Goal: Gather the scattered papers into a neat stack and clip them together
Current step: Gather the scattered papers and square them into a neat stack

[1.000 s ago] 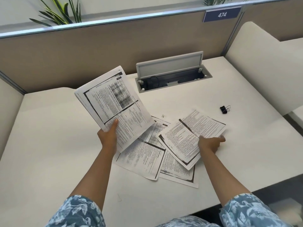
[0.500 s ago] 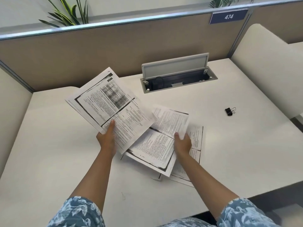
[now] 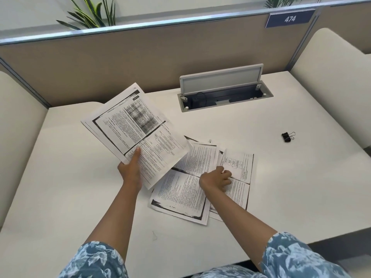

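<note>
My left hand [image 3: 130,171] holds a small stack of printed papers [image 3: 136,129] lifted above the white desk, thumb on top of the lower edge. Several more printed sheets [image 3: 180,193] lie overlapping on the desk in the middle. My right hand [image 3: 215,178] rests on these loose sheets, fingers curled and pinching at the edge of a sheet with a flowchart [image 3: 239,167]. Whether that sheet is lifted I cannot tell. A black binder clip [image 3: 286,136] lies alone on the desk to the right, well apart from both hands.
An open cable box [image 3: 222,91] with its grey lid raised sits in the desk at the back. A beige partition [image 3: 140,57] walls the far side. Cream side panels [image 3: 331,77] flank the white desk [image 3: 281,187] left and right.
My right hand slid a sheet from the right onto the middle pile, then moved onto the flowchart sheet at the pile's right. The left hand's stack stayed raised.
</note>
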A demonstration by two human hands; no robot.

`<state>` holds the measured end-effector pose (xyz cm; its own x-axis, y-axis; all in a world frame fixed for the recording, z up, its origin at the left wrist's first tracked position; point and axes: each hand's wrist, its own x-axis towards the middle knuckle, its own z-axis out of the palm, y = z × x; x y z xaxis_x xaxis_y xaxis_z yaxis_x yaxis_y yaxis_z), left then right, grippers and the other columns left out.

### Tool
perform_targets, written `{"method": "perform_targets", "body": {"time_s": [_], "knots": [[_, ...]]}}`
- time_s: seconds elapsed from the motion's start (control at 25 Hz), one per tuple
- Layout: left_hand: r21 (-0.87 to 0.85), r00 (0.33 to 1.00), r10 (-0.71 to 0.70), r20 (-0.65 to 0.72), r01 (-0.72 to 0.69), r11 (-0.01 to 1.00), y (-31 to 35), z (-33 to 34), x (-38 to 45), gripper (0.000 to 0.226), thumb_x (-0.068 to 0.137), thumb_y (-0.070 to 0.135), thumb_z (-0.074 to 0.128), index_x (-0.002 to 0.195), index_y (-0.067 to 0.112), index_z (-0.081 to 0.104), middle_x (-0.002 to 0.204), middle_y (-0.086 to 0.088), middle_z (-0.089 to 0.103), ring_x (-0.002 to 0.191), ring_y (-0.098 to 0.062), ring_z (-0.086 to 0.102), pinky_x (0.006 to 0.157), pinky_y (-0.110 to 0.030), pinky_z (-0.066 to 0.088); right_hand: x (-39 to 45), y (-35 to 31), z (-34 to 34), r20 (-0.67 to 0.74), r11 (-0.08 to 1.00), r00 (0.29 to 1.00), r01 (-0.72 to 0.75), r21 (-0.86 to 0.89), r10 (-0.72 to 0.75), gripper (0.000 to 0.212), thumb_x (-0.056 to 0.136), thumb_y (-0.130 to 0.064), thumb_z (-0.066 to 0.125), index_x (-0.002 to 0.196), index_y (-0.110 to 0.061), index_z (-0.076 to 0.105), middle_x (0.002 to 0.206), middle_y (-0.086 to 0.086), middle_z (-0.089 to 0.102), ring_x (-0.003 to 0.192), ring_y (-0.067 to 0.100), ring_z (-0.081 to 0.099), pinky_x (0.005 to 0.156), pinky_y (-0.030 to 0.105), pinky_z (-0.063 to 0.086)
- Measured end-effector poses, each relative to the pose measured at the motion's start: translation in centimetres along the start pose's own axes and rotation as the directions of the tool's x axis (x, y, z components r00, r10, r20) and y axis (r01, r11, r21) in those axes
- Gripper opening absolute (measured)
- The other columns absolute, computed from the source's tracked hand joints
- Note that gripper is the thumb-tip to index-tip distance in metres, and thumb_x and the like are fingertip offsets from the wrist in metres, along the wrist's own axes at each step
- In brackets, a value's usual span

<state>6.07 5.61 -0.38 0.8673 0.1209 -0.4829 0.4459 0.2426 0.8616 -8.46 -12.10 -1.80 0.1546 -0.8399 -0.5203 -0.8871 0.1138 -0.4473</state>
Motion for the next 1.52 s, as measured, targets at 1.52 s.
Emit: {"method": "perform_targets", "body": {"time_s": [1.52], "knots": [[0.502, 0.991, -0.126, 0.036, 0.091, 0.860, -2.4, -5.5, 0.1, 0.041, 0.076, 0.023, 0.088, 0.112, 0.009, 0.074, 0.104, -0.012, 0.078, 0.095, -0.033, 0.075, 0.095, -0.051, 0.057, 9.8, -6.9, -13.1, -0.322, 0.801, 0.855, 0.503, 0.324, -0.406, 0.028, 0.103, -0.026, 0.045, 0.081, -0.009, 0.043, 0.079, 0.005, 0.052, 0.074, 0.024, 0.049, 0.068, 0.032, 0.035]]}}
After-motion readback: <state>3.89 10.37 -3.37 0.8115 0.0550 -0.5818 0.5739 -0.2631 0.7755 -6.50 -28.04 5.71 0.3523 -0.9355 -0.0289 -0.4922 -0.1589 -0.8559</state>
